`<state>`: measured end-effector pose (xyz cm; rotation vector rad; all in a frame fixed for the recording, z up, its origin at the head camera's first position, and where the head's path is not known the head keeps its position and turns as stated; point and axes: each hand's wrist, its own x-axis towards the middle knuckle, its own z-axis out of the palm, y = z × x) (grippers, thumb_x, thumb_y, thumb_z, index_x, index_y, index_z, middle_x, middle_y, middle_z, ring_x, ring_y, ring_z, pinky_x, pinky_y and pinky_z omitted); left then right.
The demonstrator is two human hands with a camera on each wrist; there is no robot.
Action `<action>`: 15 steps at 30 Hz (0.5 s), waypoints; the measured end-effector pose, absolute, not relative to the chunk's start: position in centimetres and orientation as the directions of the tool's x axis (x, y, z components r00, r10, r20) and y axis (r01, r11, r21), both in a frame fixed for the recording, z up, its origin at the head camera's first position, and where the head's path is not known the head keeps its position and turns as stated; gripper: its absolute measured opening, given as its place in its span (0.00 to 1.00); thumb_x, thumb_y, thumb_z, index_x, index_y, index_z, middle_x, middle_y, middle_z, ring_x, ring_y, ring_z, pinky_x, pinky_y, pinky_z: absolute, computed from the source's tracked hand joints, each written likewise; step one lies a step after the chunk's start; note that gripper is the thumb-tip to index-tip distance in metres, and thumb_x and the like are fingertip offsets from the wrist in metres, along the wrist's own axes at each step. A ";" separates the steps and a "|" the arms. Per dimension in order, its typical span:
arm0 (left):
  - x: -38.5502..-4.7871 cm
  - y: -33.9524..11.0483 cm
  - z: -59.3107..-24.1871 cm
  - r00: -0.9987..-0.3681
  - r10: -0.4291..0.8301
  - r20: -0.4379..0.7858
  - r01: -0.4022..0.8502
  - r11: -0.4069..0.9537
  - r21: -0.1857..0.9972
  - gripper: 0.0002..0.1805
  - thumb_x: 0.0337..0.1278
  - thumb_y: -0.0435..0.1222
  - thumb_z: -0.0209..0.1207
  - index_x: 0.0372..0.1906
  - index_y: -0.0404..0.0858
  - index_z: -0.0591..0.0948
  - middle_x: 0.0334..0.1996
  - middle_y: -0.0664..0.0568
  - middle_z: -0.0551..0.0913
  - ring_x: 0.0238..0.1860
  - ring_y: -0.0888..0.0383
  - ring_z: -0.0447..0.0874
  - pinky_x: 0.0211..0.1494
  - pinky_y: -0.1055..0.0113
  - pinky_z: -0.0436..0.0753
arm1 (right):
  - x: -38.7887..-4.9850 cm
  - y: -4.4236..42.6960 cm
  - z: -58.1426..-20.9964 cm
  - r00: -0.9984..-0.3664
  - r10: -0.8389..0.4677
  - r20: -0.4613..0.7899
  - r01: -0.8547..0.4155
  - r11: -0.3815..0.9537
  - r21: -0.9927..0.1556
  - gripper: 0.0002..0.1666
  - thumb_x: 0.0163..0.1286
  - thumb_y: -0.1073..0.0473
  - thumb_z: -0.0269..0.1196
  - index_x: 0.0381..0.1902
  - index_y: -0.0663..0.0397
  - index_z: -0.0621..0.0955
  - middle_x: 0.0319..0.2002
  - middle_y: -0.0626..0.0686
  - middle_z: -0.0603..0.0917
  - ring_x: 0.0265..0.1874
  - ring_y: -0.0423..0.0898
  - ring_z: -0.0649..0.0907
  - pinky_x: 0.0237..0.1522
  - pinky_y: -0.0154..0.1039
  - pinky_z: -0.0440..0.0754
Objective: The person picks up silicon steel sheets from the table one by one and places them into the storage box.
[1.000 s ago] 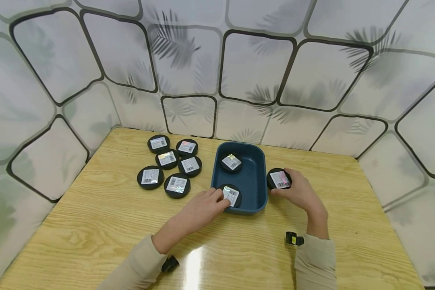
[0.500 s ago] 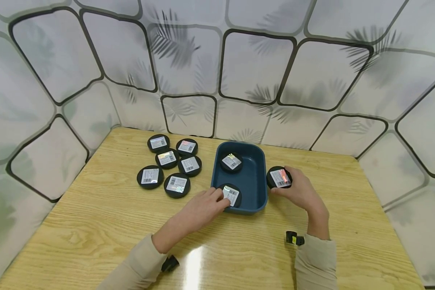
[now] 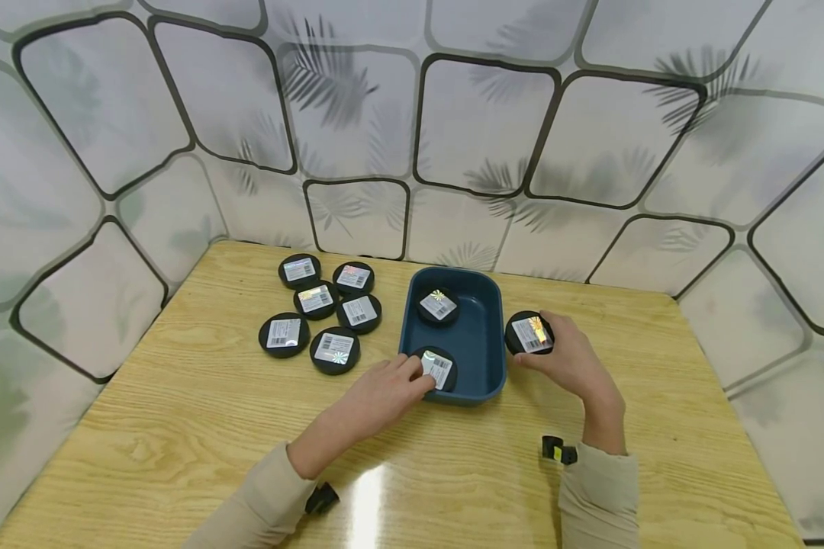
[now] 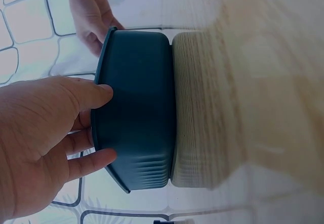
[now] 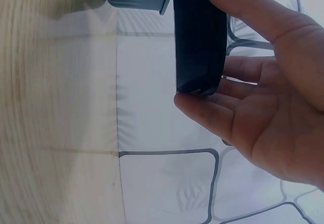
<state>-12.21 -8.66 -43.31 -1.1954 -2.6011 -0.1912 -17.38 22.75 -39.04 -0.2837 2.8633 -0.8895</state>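
Observation:
A deep blue plastic bin (image 3: 487, 335) stands on the table and holds two labelled black round containers, one at the back (image 3: 438, 306) and one at the near left corner (image 3: 438, 366). My left hand (image 3: 387, 393) grips the bin's near left rim. In the left wrist view its thumb (image 4: 104, 93) lies against the outer wall while some fingers go behind the rim and are hidden. Just right of the bin, my right hand (image 3: 573, 357) holds another black round container (image 3: 529, 333), label up. The right wrist view shows this container (image 5: 198, 42) raised off the table.
Several more black round containers (image 3: 335, 351) with white labels lie grouped on the wooden table (image 3: 178, 427), left of the bin. A patterned white backdrop (image 3: 357, 114) encloses the table's back and sides.
My right hand has shifted slightly up and away with its black container, and the reflection on that label has changed. The left hand and the bin keep their places.

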 end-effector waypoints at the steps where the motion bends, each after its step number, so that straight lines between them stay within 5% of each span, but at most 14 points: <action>1: -12.2 -8.7 -43.3 -0.621 0.724 0.301 0.760 0.650 0.004 0.07 0.65 0.37 0.62 0.45 0.47 0.80 0.38 0.53 0.75 0.36 0.57 0.72 0.35 0.68 0.76 | -17.4 22.7 -39.0 -0.974 -0.217 -0.066 -0.141 0.809 -0.570 0.54 0.62 0.52 0.70 0.73 0.75 0.56 0.67 0.75 0.64 0.62 0.69 0.69 0.57 0.63 0.70; 15: -12.2 -8.7 -43.3 -0.617 0.724 0.307 0.762 0.648 0.003 0.06 0.66 0.36 0.61 0.45 0.47 0.80 0.38 0.53 0.75 0.36 0.57 0.71 0.35 0.68 0.76 | -17.1 21.5 -38.8 -0.969 -0.237 -0.067 -0.154 0.794 -0.588 0.56 0.61 0.49 0.72 0.74 0.71 0.56 0.68 0.73 0.63 0.61 0.67 0.70 0.59 0.62 0.70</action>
